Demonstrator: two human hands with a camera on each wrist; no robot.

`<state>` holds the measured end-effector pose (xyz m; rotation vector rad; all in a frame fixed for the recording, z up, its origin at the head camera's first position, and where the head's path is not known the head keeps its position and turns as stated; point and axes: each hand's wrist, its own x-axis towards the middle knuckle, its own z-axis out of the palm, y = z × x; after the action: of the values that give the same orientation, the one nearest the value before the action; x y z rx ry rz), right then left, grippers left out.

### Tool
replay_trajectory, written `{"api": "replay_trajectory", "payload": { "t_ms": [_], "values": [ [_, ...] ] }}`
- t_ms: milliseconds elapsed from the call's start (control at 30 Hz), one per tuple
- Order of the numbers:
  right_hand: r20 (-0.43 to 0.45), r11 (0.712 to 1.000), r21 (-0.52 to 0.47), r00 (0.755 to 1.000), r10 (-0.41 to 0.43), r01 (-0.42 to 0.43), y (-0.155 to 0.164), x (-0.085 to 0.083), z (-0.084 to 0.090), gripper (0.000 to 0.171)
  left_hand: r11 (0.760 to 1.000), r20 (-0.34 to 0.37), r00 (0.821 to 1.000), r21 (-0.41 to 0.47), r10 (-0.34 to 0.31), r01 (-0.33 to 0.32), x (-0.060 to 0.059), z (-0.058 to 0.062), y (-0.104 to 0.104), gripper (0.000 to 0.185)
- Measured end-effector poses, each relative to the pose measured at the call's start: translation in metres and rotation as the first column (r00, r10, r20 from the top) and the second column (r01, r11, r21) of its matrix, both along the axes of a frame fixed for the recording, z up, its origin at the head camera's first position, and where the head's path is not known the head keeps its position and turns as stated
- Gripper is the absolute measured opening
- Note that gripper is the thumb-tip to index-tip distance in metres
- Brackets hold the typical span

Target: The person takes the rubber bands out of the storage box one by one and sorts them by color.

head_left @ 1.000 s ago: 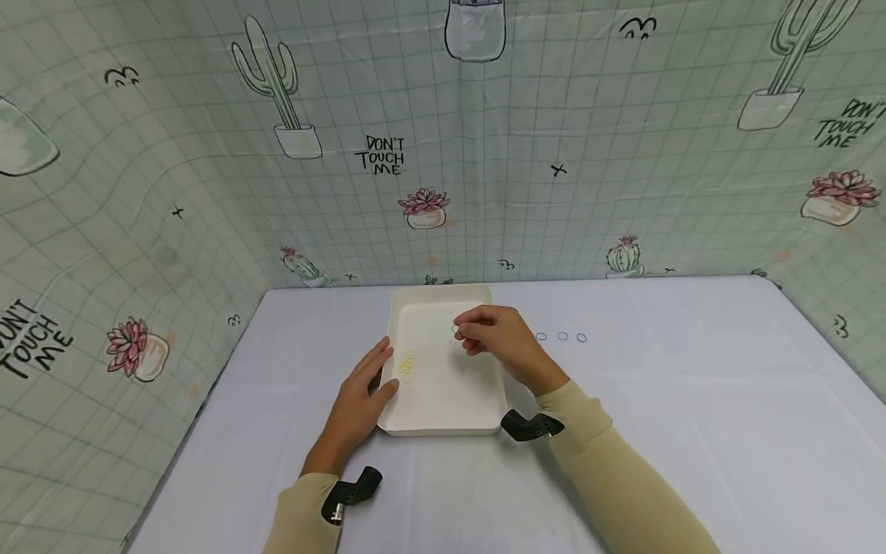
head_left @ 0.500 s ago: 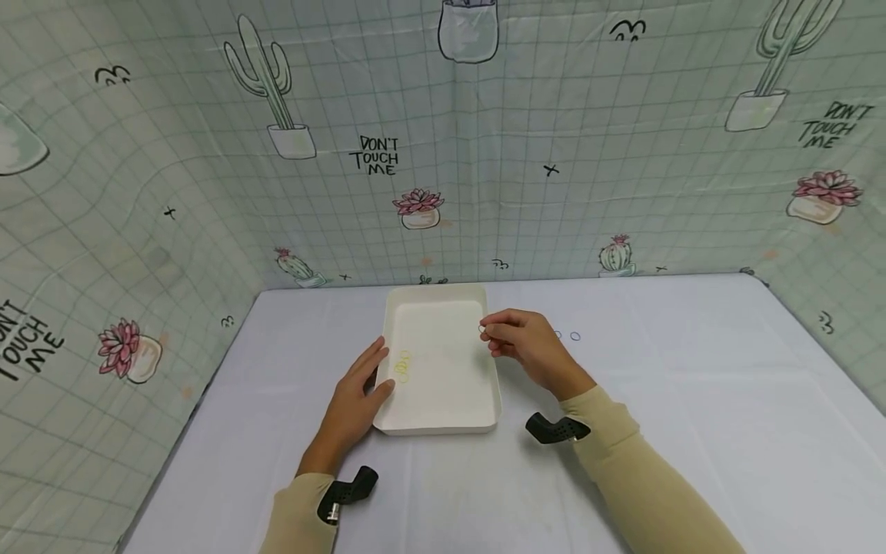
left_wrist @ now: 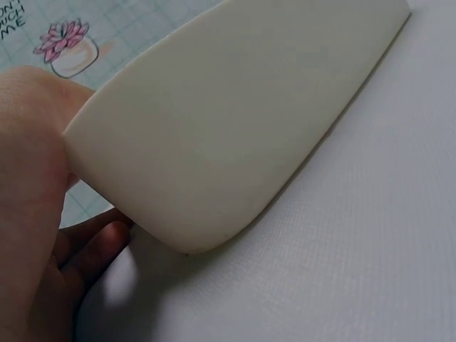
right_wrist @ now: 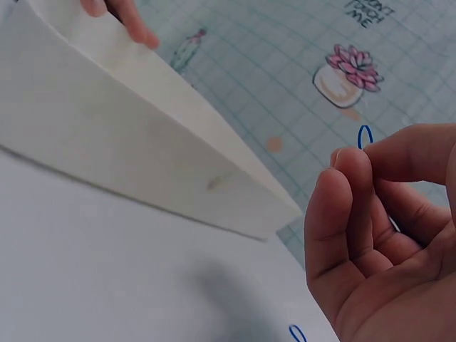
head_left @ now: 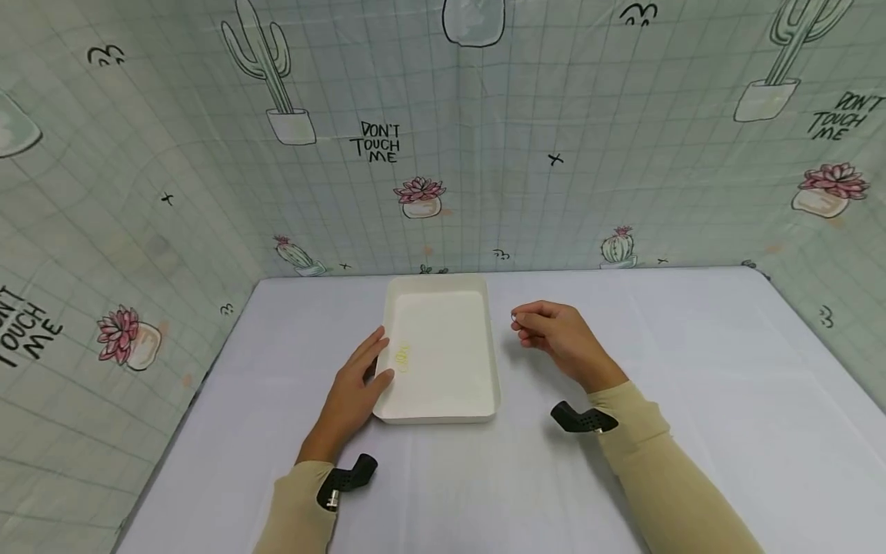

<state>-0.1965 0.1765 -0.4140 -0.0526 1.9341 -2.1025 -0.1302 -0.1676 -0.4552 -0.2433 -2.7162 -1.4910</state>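
A white rectangular tray (head_left: 443, 346) lies on the table. My left hand (head_left: 351, 396) rests on its left rim, fingers extended along the edge and thumb over it. Several thin yellow rings (head_left: 402, 358) lie inside the tray near that hand. To the right of the tray, my right hand (head_left: 559, 338) is raised above the table and pinches a thin blue ring (right_wrist: 365, 137) between thumb and fingertips. Another blue ring (right_wrist: 297, 333) lies on the table below, seen in the right wrist view; in the head view the right hand hides that spot.
A white cloth (head_left: 692, 400) covers the table. Behind and at the sides hangs a gridded curtain (head_left: 484, 154) printed with cacti. A black wrist mount (head_left: 584, 418) sits on the right sleeve and another black mount (head_left: 348, 481) on the left.
My right hand has moved right, from above the tray to beyond its right wall, still pinching a ring. Blue rings on the table are now covered by it. The left hand stays on the rim.
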Motion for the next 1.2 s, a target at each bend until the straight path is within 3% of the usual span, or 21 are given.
{"api": "replay_trajectory", "payload": {
  "t_ms": [367, 567, 833, 933, 1067, 1200],
  "values": [
    [-0.004, 0.998, 0.017, 0.998, -0.066, 0.066, 0.025, -0.008, 0.006, 0.041, 1.000, -0.009, 1.000, 0.002, -0.005, 0.005, -0.004, 0.007, 0.001, 0.057],
    [0.005, 0.988, 0.068, 0.990, -0.141, 0.140, 0.045, -0.009, 0.007, 0.040, 1.000, 0.012, 1.000, -0.022, 0.015, -0.015, -0.002, 0.005, 0.001, 0.056],
    [0.005, 0.964, 0.139, 0.973, -0.229, 0.226, 0.075, -0.011, -0.003, 0.042, 1.000, -0.001, 1.000, -0.030, 0.005, -0.005, 0.000, 0.005, 0.001, 0.057],
    [-0.020, 0.946, 0.219, 0.970, -0.240, 0.239, 0.081, -0.012, -0.007, 0.043, 1.000, -0.013, 1.000, -0.027, 0.001, -0.002, 0.000, 0.006, 0.001, 0.056],
    [-0.062, 0.897, 0.351, 0.963, -0.264, 0.268, 0.090, -0.012, -0.011, 0.041, 1.000, -0.014, 1.000, -0.021, -0.005, 0.005, -0.001, 0.005, 0.001, 0.056],
    [-0.071, 0.864, 0.419, 0.958, -0.277, 0.280, 0.098, -0.013, -0.015, 0.038, 1.000, -0.009, 1.000, -0.020, -0.007, 0.007, -0.001, 0.006, 0.000, 0.056]
  ]
}}
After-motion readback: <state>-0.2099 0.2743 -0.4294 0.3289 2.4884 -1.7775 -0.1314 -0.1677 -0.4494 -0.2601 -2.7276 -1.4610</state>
